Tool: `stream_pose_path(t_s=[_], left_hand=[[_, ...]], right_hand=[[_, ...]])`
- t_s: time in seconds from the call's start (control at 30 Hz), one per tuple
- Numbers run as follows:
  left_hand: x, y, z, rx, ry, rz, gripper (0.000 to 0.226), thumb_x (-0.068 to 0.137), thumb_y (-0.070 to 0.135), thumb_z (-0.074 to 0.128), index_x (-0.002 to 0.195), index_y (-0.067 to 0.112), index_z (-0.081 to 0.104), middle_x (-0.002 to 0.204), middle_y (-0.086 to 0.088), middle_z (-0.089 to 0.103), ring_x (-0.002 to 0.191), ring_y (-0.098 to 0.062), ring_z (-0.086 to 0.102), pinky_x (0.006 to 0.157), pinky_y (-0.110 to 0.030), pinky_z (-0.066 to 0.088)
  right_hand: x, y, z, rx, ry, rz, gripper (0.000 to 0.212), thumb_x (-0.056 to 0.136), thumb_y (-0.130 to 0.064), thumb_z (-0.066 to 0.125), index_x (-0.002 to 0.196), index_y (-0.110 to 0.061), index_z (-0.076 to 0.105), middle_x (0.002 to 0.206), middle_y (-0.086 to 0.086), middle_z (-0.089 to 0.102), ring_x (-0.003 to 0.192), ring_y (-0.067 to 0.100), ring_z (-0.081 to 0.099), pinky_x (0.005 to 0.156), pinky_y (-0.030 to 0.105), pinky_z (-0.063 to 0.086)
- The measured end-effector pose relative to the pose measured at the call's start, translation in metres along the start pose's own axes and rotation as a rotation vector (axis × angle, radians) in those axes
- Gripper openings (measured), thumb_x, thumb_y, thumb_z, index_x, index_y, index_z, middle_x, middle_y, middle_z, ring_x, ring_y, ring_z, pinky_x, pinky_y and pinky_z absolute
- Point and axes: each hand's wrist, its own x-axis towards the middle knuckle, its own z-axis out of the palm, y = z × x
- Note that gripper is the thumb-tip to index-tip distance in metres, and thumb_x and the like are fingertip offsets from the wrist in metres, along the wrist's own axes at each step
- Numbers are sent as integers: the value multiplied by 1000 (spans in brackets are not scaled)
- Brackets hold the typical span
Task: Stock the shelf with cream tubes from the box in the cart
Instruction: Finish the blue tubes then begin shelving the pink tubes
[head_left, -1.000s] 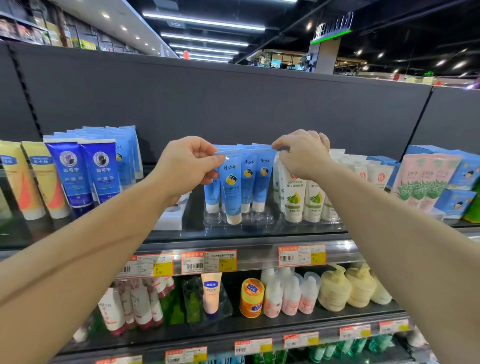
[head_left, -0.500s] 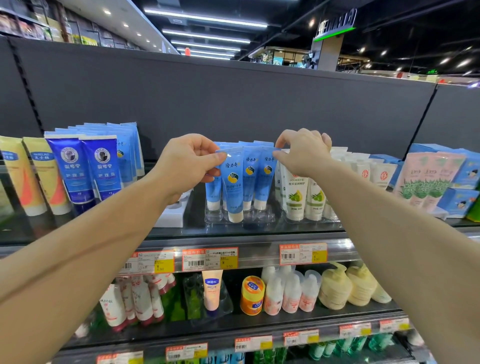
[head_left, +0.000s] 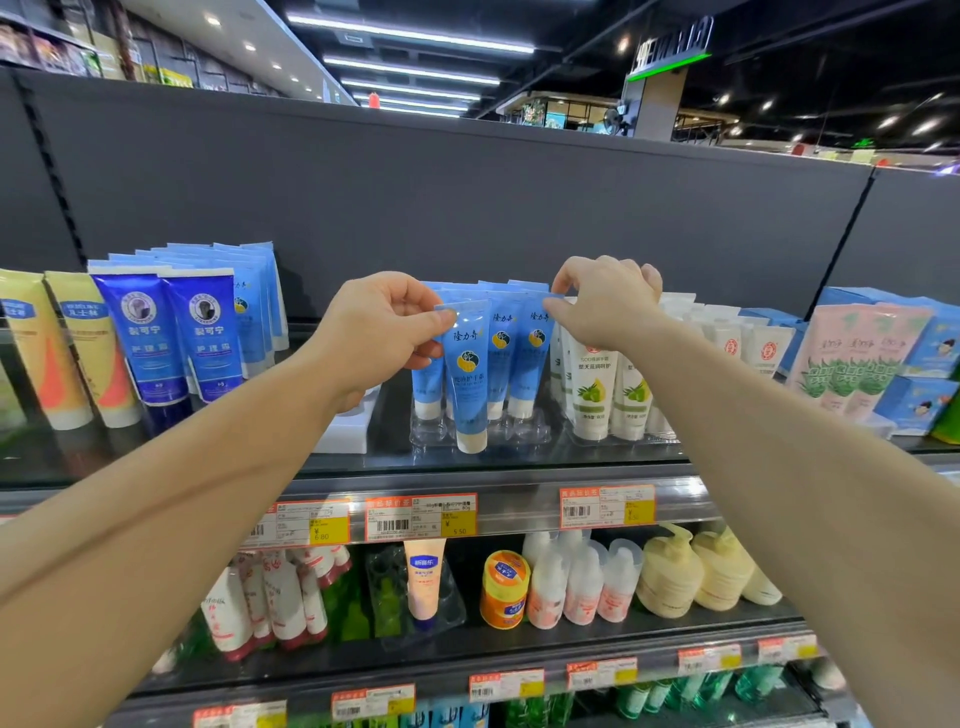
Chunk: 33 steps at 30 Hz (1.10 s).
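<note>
a: both hands up at the shelf (head_left: 498, 462)? any change?

b: barely. left hand (head_left: 379, 332) keeps pinching the top corner of the front cream tube (head_left: 467, 374), cap down over the clear tray (head_left: 431, 431). right hand (head_left: 605, 304) still pinches the crimped top of a blue tube (head_left: 532, 353) behind, slightly raised from before.

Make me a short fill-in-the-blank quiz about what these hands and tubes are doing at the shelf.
1. The left hand pinches the top of a light ____ cream tube.
2. That tube's white cap points ____.
3. The right hand touches the tubes standing in the clear ____.
4. The white tubes with green fruit stand to the ____ of the light blue ones.

Missing words: blue; down; tray; right
</note>
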Motion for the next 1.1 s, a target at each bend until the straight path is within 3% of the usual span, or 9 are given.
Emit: stream_pose_path(t_s=[0.2,0.3,0.47,0.57,0.67,1.1], left_hand=[[1,-1,0,-1,3,-6,9,87,18,69,91,12,63,82,-5,72,66,-11,68,67,-29,61],[1,-1,0,-1,0,-6,8,87,18,70,89,13,64,81,-5,72,65,-10,68,66,-28,60],[1,-3,-1,6,-2,-10,8,87,19,70,89,14,63,79,-3,71,66,-10,68,64,-25,59],[1,-3,-1,5,-2,-10,8,87,19,70,89,14,64,81,-5,71,65,-10,68,65,-26,59],[1,-2,-1,13,-4,-8,9,87,20,69,90,14,64,82,-5,72,67,-11,69,65,-26,59],[1,-1,0,16,-4,11,7,87,18,70,87,15,64,81,-6,71,67,-12,69,67,-29,60]], right_hand=[[1,0,-3,116,0,0,10,92,-36,54,91,-28,59,92,-4,67,98,22,58,104,41,25],[3,-2,-8,186,-19,-8,8,90,-27,60,89,-21,65,91,-5,67,94,19,60,98,37,33],[5,1,-10,313,-69,-4,8,87,-17,64,84,-25,64,80,-15,59,88,17,60,92,47,48],[3,1,-10,308,-94,-11,16,90,-19,58,97,-31,65,85,-16,60,77,10,55,94,43,46],[0,-2,-9,274,-119,-27,18,93,-26,54,106,-32,66,96,-13,63,86,12,59,96,44,45],[-2,-4,-8,268,-135,-33,24,90,-33,57,113,-31,63,103,-12,62,93,13,59,95,44,47]])
